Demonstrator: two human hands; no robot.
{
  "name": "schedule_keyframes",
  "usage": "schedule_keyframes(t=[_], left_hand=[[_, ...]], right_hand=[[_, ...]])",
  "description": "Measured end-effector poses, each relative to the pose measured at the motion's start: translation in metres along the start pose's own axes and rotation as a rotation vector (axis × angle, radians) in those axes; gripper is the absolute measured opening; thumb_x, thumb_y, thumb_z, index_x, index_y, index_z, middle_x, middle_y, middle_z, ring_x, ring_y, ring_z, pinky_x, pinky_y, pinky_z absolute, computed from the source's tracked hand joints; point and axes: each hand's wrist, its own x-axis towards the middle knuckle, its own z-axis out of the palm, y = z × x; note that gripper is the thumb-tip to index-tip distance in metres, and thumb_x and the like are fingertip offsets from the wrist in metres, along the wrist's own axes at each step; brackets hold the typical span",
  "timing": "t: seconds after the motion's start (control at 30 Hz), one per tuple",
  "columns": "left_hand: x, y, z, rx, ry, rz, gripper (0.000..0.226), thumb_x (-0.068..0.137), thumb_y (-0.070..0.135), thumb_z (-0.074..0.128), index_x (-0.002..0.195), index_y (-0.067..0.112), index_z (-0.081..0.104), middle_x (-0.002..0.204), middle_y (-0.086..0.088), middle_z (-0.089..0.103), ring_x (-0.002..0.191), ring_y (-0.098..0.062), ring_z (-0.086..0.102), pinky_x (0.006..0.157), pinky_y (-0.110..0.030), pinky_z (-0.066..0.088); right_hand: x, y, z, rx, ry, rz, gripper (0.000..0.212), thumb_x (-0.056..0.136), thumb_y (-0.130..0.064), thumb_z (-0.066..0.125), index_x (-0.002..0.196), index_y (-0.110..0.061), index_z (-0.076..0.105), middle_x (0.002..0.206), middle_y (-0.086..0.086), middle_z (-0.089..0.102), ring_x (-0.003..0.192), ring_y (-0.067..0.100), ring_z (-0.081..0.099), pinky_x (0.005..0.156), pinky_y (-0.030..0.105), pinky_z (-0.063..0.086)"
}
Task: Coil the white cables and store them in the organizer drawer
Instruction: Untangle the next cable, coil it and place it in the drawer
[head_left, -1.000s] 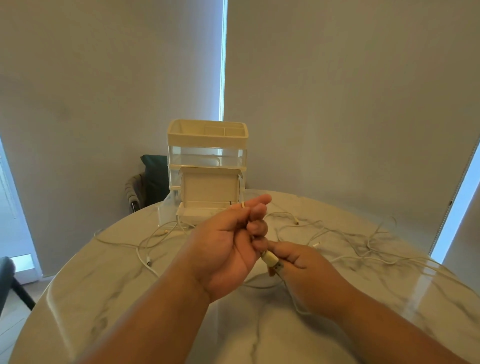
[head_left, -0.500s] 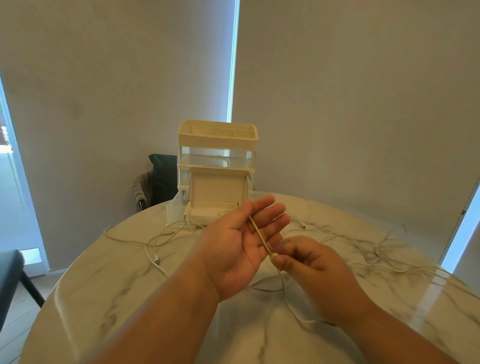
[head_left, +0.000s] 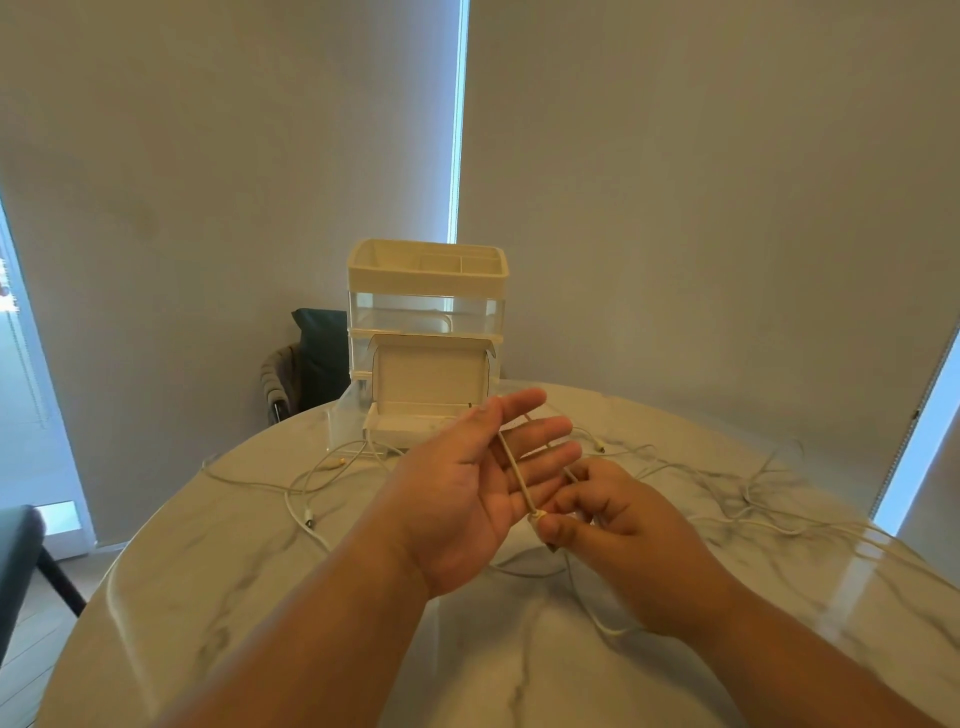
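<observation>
Pale grey roller blinds (head_left: 675, 208) fill the background, with bright strips of daylight at their edges. Before them is a round white marble table with grey veining (head_left: 208, 582). Near its far edge stands a cream plastic desk organizer (head_left: 426, 270), with a divided open tray on top and a clear tier beneath. Its bottom drawer (head_left: 405, 431) is pulled out toward the person. A dark chair (head_left: 317, 353) shows behind the table on the left.

Both hands are raised over the middle of the table. The left hand (head_left: 467, 499) is held flat with the palm facing right, its fingers straight and slightly fanned, gripping nothing. A thin white cable (head_left: 514, 470) lies diagonally across the inner side of those fingers. It runs from near the index finger down to the edge below the little finger.

There the right hand (head_left: 613, 519) pinches the cable's plug end between thumb and forefinger, touching the left hand's lower edge. Its remaining fingers are curled in. A second short stretch of cable shows between the left fingers and the right knuckles. Whether it passes behind the left fingers cannot be told. Below the right hand the cable drops to the tabletop and curves under the right wrist.

Loose white cables (head_left: 311, 478) lie tangled on the marble to the left of the hands, just in front of the drawer. More strands sprawl across the table's right side. None is in the drawer that can be seen.
</observation>
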Motion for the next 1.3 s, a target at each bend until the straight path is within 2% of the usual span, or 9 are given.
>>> schedule_keyframes(t=[0.13, 0.23, 0.33, 0.4, 0.6, 0.83, 0.97, 1.1, 1.3], left_hand=[[0.0, 0.0, -0.003, 0.029, -0.031, 0.016, 0.038, 0.104, 0.031, 0.036, 0.116, 0.009, 0.064, 0.095, -0.012, 0.074, 0.079, -0.022, 0.072, 0.073, -0.036, 0.059], [0.0, 0.0, -0.003, 0.046, -0.002, 0.018, 0.033, 0.103, 0.028, 0.039, 0.107, 0.007, 0.064, 0.07, -0.004, 0.062, 0.057, -0.014, 0.054, 0.064, -0.032, 0.048], [0.001, 0.001, -0.003, 0.039, 0.015, 0.0, 0.024, 0.101, 0.023, 0.041, 0.092, 0.008, 0.059, 0.059, -0.002, 0.044, 0.051, -0.014, 0.037, 0.063, -0.034, 0.04], [0.001, 0.002, -0.003, 0.026, -0.006, -0.02, 0.02, 0.097, 0.021, 0.044, 0.088, 0.009, 0.058, 0.058, -0.001, 0.042, 0.052, -0.014, 0.036, 0.064, -0.034, 0.039], [-0.001, 0.005, -0.005, 0.059, -0.112, -0.025, 0.029, 0.1, 0.015, 0.036, 0.103, 0.005, 0.063, 0.086, -0.012, 0.072, 0.078, -0.024, 0.07, 0.082, -0.038, 0.054], [-0.003, 0.004, -0.001, 0.09, -0.042, -0.02, 0.034, 0.093, 0.022, 0.047, 0.117, 0.004, 0.064, 0.109, -0.019, 0.072, 0.102, -0.032, 0.07, 0.083, -0.039, 0.06], [-0.004, 0.005, 0.001, 0.088, 0.01, -0.025, 0.031, 0.099, 0.021, 0.045, 0.115, 0.004, 0.065, 0.094, -0.017, 0.072, 0.089, -0.03, 0.073, 0.078, -0.039, 0.061], [-0.002, -0.001, 0.005, -0.017, 0.068, -0.021, 0.028, 0.099, 0.019, 0.047, 0.112, 0.0, 0.064, 0.09, -0.015, 0.074, 0.082, -0.025, 0.074, 0.073, -0.034, 0.062], [-0.001, -0.005, 0.007, -0.063, 0.053, -0.015, 0.028, 0.1, 0.019, 0.045, 0.103, 0.001, 0.066, 0.089, -0.015, 0.074, 0.081, -0.024, 0.074, 0.072, -0.033, 0.062]], right_hand=[[-0.001, -0.002, 0.001, 0.01, -0.031, 0.017, 0.013, 0.075, -0.053, 0.068, 0.081, -0.042, 0.073, 0.096, -0.011, 0.06, 0.095, 0.011, 0.058, 0.086, 0.035, 0.047], [-0.001, -0.001, 0.0, -0.005, -0.056, 0.048, 0.012, 0.076, -0.053, 0.07, 0.079, -0.042, 0.074, 0.092, -0.01, 0.056, 0.092, 0.011, 0.055, 0.085, 0.032, 0.045], [-0.001, -0.001, -0.003, 0.013, -0.064, 0.094, 0.005, 0.079, -0.046, 0.073, 0.078, -0.041, 0.075, 0.091, -0.01, 0.056, 0.091, 0.011, 0.056, 0.085, 0.029, 0.044], [-0.001, -0.001, -0.004, 0.034, -0.062, 0.103, 0.009, 0.075, -0.047, 0.071, 0.078, -0.04, 0.076, 0.09, -0.009, 0.057, 0.09, 0.012, 0.056, 0.083, 0.027, 0.043], [0.0, 0.006, -0.004, 0.215, -0.056, 0.113, 0.022, 0.069, -0.051, 0.073, 0.08, -0.032, 0.078, 0.09, -0.001, 0.063, 0.091, 0.015, 0.062, 0.089, 0.034, 0.048], [0.001, 0.015, -0.008, 0.372, -0.04, 0.115, 0.038, 0.068, -0.047, 0.08, 0.085, -0.013, 0.078, 0.1, 0.016, 0.066, 0.098, 0.03, 0.064, 0.095, 0.046, 0.049], [0.0, 0.017, -0.009, 0.404, -0.037, 0.126, 0.056, 0.061, -0.061, 0.082, 0.088, -0.012, 0.078, 0.102, 0.016, 0.063, 0.1, 0.031, 0.062, 0.096, 0.044, 0.048], [0.001, 0.017, -0.007, 0.41, -0.03, 0.117, 0.051, 0.059, -0.062, 0.082, 0.086, -0.019, 0.079, 0.101, 0.019, 0.06, 0.096, 0.024, 0.061, 0.094, 0.041, 0.047], [0.001, 0.02, -0.006, 0.471, -0.041, 0.129, 0.05, 0.062, -0.055, 0.084, 0.088, -0.013, 0.077, 0.097, 0.019, 0.061, 0.094, 0.022, 0.061, 0.091, 0.036, 0.047]])
